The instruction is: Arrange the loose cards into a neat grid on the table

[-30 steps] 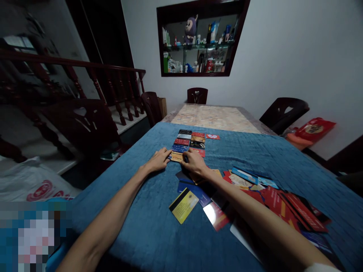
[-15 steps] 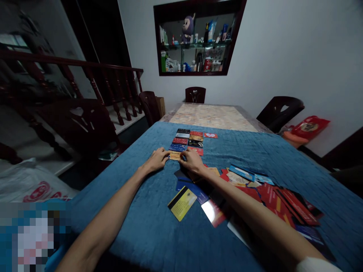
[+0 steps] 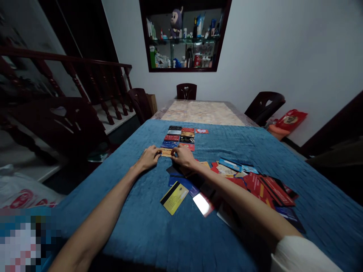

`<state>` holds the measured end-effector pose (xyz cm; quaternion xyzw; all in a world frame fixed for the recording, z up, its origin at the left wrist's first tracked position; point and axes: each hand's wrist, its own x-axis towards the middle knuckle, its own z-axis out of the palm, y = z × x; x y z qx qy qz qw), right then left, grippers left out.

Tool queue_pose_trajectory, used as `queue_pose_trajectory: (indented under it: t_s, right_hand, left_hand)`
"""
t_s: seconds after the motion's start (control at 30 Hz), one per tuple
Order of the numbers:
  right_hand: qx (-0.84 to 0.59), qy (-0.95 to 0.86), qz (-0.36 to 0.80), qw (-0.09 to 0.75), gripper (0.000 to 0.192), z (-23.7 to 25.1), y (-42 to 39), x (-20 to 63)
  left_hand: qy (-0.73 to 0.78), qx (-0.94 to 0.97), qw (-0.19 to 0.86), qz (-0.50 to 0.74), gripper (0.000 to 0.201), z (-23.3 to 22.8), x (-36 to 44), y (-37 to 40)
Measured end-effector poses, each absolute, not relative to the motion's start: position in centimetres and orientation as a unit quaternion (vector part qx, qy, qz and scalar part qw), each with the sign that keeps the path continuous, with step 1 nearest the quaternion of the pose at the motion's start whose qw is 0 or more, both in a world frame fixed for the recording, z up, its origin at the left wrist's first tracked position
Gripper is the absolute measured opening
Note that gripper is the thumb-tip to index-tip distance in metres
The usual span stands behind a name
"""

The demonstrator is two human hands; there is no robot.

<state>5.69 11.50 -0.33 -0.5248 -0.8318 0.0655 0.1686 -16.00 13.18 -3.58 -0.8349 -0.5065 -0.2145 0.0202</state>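
Observation:
A yellow-orange card [image 3: 166,152] lies at the near end of the left column of cards, just below a blue card [image 3: 170,144]. My left hand [image 3: 150,157] pinches its left edge, and the fingers of my right hand [image 3: 183,156] close on its right edge. Beside that column runs a second one, with a black card [image 3: 186,139] and a red-orange card [image 3: 189,147] partly behind my right hand. A red card with a white heart [image 3: 202,131] sits alone at the far right of these rows.
Under my right forearm spreads a loose pile of cards, including red ones [image 3: 256,187] and a light-blue one [image 3: 230,164]. A yellow card with a black stripe [image 3: 174,198] lies nearer me. Blue cloth [image 3: 136,230] covers this part of the table. Chairs [image 3: 265,107] stand around it.
The whole view has shifted, so the scene sits further left and slightly higher. Both hands stay on the yellow-orange card, which has hardly moved against the other cards.

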Motion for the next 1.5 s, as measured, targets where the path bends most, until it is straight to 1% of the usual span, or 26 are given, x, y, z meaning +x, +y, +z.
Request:
queue_pose_trajectory:
  t_s: [0.2, 0.47, 0.63, 0.8, 0.93, 1.1, 1.27, 1.4, 1.5]
  right_hand:
    - [-0.499, -0.844, 0.080, 0.179, 0.032, 0.1, 11.6, 7.1]
    - [-0.479, -0.852, 0.055, 0.207, 0.024, 1.3, 10.4, 11.3]
    - [-0.479, -0.853, 0.023, 0.206, 0.022, 1.4, 8.5, 14.9]
    - [-0.480, -0.848, 0.004, 0.223, 0.019, 1.0, 6.3, 18.1]
    - [-0.465, -0.849, -0.004, 0.250, 0.018, 0.7, 4.9, 20.3]
    - [-0.412, -0.867, -0.001, 0.281, 0.016, 0.1, 3.8, 22.8]
    - [-0.401, -0.870, -0.005, 0.287, 0.016, -0.1, 2.7, 24.5]
    - [-0.399, -0.867, 0.020, 0.299, 0.019, 0.2, 2.0, 25.4]
    - [-0.376, -0.880, 0.055, 0.285, 0.020, 0.6, 1.4, 25.8]
  left_hand:
    - [-0.493, -0.836, 0.003, -0.241, 0.024, -2.9, -15.9, 12.7]
    - [-0.497, -0.829, 0.008, -0.259, 0.022, -2.4, -15.6, 11.9]
    - [-0.493, -0.830, 0.038, -0.258, 0.022, -1.7, -15.0, 11.1]
    - [-0.475, -0.836, 0.071, -0.266, 0.020, -1.0, -13.5, 10.3]
    - [-0.434, -0.857, 0.086, -0.264, 0.018, 0.0, -11.3, 9.0]
    - [-0.364, -0.892, 0.082, -0.255, 0.016, 1.4, -7.3, 6.3]
    - [-0.273, -0.934, 0.037, -0.227, 0.017, 1.9, -2.1, 3.1]
    - [-0.213, -0.959, 0.034, -0.181, 0.018, 1.7, 2.0, 0.0]
    - [-0.167, -0.973, 0.038, -0.155, 0.023, 1.6, 4.3, -2.0]
